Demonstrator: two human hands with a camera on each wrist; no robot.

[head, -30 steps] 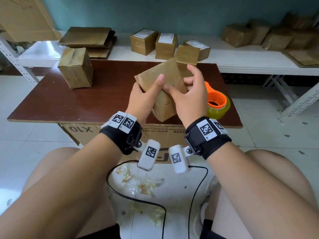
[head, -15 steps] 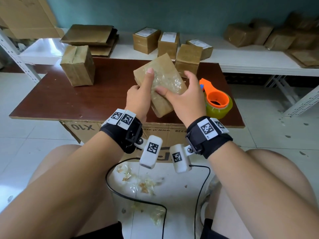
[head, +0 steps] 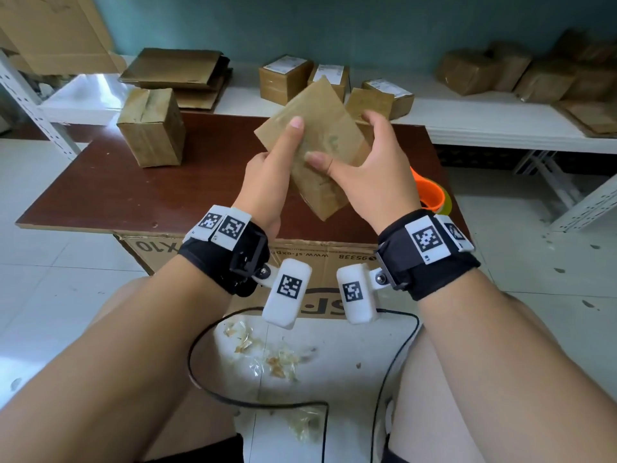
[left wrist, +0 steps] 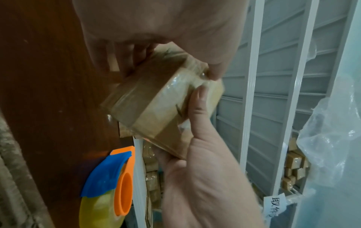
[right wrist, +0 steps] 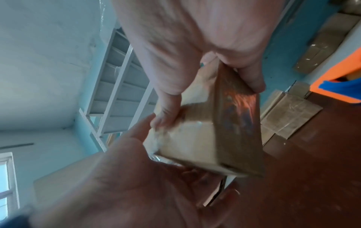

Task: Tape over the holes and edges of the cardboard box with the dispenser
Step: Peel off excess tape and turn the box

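Box (head: 320, 145) held tilted above the table (head: 133, 188) between both hands, left hand (head: 267, 182) gripping its left side, right hand (head: 374, 172) its right, thumbs on top; dispenser (head: 434, 195) on table, just right.

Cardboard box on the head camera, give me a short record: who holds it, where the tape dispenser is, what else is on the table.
box: small cardboard box, tilted, lifted above the table
left hand: grips box, thumb on its top face
right hand: grips box from the right side
tape dispenser: on table, behind right hand, untouched
other: another box on table, far left
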